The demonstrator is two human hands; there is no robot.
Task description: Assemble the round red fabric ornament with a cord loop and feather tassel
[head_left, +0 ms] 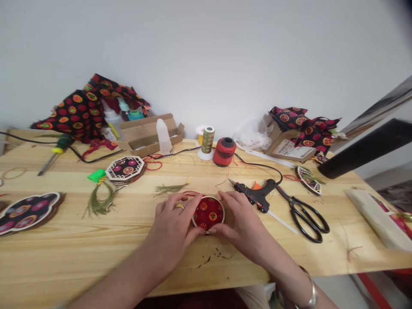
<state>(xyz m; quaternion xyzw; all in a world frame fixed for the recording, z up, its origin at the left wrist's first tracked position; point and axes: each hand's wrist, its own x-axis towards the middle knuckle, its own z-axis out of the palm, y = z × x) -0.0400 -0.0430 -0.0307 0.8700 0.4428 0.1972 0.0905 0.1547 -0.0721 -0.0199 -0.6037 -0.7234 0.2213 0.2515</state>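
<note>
Centrally, both hands are engaged on one piece: left grip [174,219] and right grip [243,223] hold a white-rimmed disc [209,213] with red patterned face. Disc lies between them, lower centre of frame, face upward; fingers curve round its sides, thumbs at the lower rim, near each other. Whether it touches the worktop [80,253] cannot be told. Red cord [193,193] shows at its upper left. Right of the right grip: black glue gun [265,195], then scissors [294,201]. Above the disc: olive tassel [172,188], red thread spool [224,152]. Left of frame: octagonal ornament [125,168]. Upper left: patterned cloth [77,109].
</note>
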